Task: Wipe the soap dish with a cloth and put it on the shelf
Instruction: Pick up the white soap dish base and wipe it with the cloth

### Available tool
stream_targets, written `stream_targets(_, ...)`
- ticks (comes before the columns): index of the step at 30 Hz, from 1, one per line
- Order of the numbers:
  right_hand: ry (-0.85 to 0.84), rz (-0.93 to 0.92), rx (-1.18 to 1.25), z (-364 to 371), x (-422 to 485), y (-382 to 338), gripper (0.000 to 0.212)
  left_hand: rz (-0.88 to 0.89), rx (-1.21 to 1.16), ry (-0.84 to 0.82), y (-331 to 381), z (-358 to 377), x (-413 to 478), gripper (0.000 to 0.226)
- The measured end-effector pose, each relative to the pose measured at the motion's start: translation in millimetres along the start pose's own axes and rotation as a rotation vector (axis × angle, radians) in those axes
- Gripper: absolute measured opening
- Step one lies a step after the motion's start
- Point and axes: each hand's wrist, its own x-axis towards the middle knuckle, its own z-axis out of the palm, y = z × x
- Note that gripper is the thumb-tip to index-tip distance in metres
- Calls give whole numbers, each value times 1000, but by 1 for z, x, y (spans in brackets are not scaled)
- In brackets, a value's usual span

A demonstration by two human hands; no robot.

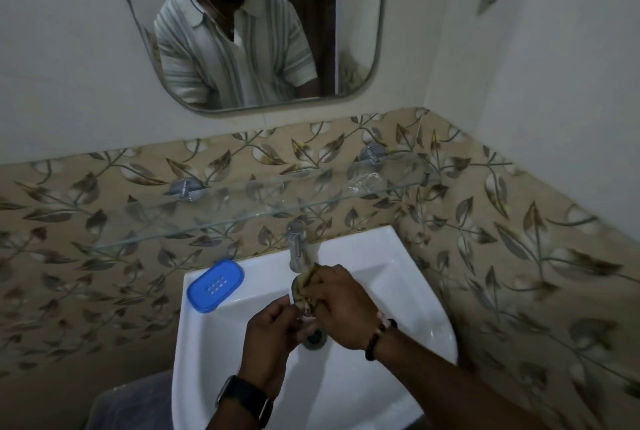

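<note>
Over the white sink (398, 256) my left hand (273, 329) grips a pale, partly hidden soap dish piece (292, 292) by its lower edge. My right hand (343, 308) presses a yellowish-brown cloth (308, 280) against that piece from the right, just below the tap. A blue soap dish part with drain holes (216, 286) lies flat on the sink's left rim, apart from both hands. The glass shelf (242, 218) runs along the leaf-patterned wall above the sink and carries nothing I can make out.
A chrome tap (296, 246) stands at the back of the sink, close to the cloth. The drain (315, 339) is partly visible under my hands. A mirror (249, 31) hangs above the shelf. A dark bin (128, 405) sits lower left.
</note>
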Motion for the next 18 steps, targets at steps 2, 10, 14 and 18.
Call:
stream_targets(2,-30,-56,3,-7,0,-4,33,-13,0,-45,6,-6,-3,20)
stream_targets(10,-10,-149,-285,-35,-3,-7,30,49,-86,-22,25,-6,-11,16)
stream_targets(14,129,-165,-39,-15,-5,-35,30,53,-83,-105,32,-11,-17,17)
stream_targets(18,44,-341,69,-13,-6,-43,27,62,-68,-105,31,-22,-23,34)
